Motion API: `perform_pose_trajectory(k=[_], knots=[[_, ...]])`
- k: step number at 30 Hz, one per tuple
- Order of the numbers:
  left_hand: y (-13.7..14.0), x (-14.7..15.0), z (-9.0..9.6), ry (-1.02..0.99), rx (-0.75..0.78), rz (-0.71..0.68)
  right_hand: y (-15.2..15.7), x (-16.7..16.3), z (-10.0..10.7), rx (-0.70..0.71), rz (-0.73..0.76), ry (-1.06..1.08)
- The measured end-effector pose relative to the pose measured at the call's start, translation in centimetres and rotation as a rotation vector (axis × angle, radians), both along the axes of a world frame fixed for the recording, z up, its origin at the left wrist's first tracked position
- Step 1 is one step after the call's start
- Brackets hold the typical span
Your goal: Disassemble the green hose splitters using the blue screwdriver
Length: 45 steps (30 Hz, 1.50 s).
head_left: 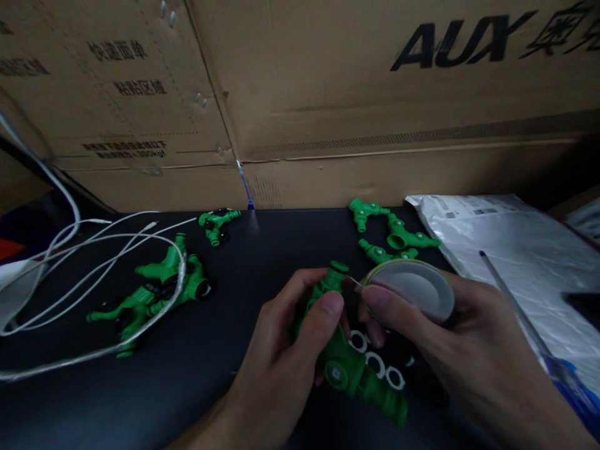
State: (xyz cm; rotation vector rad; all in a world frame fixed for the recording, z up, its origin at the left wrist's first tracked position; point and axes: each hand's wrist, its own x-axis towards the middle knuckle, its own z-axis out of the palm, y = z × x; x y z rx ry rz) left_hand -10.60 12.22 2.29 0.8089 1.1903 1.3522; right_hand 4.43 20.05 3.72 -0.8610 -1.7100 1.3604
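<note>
My left hand [290, 350] is closed round a green plastic hose connector [344, 350] with branching ends. A dark ring sits near its upper end. In my right hand [450, 337] is a round shallow tin [412, 287], its pale grey face turned toward me. A thin light strand or pick runs from the right fingertips to the connector's upper end; its kind is hard to make out. Several white notched rings [375, 364] lie below and between my hands, beside dark small parts partly hidden by the right hand.
More green connectors [365, 212] lie beyond my hands, and a pile of connectors [164, 287] sits at left under white cables [70, 250]. At right are a silvery-white mailer bag [492, 237] and a long blue-handled screwdriver [520, 312]. Large cardboard boxes [319, 112] wall off the back.
</note>
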Motion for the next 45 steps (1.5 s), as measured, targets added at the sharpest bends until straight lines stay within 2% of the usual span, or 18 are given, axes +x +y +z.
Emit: perform_pose_trajectory(k=[8,13,17,24,30,38,45], knots=[[0.1,0.2,-0.2,-0.032,-0.037,0.136,0.3,0.6,0.5,0.083,-0.003,-0.112],[0.2,0.2,0.0,0.012,-0.002,0.095,0.1,0.5,0.9,0.073,0.065,-0.107],[0.1,0.2,0.0,0.016,-0.006,0.123,-0.2,0.1,0.8,0.067,0.035,-0.102],[0.1,-0.1,-0.4,0.059,0.044,0.084,-0.4,0.1,0.5,-0.001,0.015,-0.116],[0.2,0.1,0.0,0.116,0.02,0.113,-0.1,0.4,0.4,0.041,0.002,-0.145],[0.1,0.1,0.3,0.162,-0.035,0.082,-0.1,0.3,-0.1,0.07,-0.003,-0.142],[-0.1,0.0,0.3,0.195,-0.046,0.069,-0.4,0.0,0.2,0.185,-0.01,-0.161]])
